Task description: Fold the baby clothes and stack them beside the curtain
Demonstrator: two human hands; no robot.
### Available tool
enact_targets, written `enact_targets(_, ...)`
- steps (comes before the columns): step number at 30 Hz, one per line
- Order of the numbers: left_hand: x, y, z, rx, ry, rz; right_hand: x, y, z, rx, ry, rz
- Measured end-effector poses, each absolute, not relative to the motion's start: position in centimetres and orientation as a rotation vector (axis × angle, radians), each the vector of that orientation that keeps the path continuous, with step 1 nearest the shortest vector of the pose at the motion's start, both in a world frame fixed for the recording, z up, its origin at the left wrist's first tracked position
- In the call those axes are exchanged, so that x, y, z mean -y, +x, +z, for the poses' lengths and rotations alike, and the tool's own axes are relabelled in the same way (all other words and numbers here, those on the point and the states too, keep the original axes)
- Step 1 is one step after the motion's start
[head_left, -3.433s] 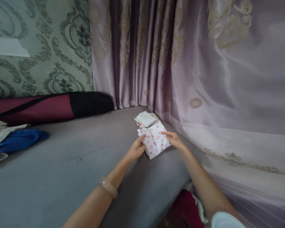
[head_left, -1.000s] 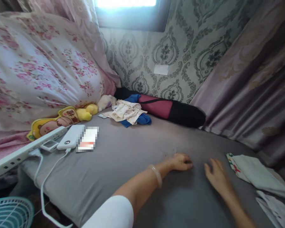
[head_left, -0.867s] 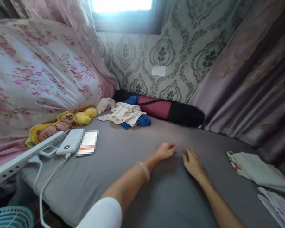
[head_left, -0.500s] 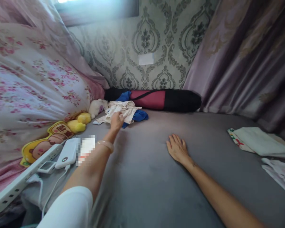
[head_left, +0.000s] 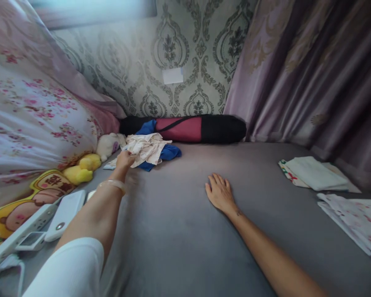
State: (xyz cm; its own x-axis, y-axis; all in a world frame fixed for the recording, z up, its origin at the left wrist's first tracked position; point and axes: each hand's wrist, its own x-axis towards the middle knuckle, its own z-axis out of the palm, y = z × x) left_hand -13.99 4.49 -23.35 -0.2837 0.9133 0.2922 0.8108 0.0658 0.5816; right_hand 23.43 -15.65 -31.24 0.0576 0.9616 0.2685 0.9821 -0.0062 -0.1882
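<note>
Left hand (head_left: pixel 124 159), fingers curled closed on the cream cloth (head_left: pixel 148 149), should pinch one layer; right hand (head_left: pixel 221 194) lies spread, empty.

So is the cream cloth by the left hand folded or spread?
Neither: bunched. The cream cloth lies crumpled over blue fabric, creases running every way, at the left hand.

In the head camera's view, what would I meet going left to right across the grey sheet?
Yellow cartoon-pig cushion → fluffy yellow plush toy → white plush toy → crumpled cream patterned cloth → bare right hand, palm down → folded pale cloth.
</note>
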Motion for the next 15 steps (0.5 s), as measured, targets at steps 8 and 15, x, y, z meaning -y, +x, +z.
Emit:
enact_targets(8,-3.2,-9.4,-16.1,-1.972,1.808,1.531,15.5,23.6,-31.7,1.943,-1.990,-0.091)
enact_targets(15,-1.4,-2.5,-11.4,-1.177,1.499,1.755,15.3,24.1,-32.0,1.905,-1.943,-0.018)
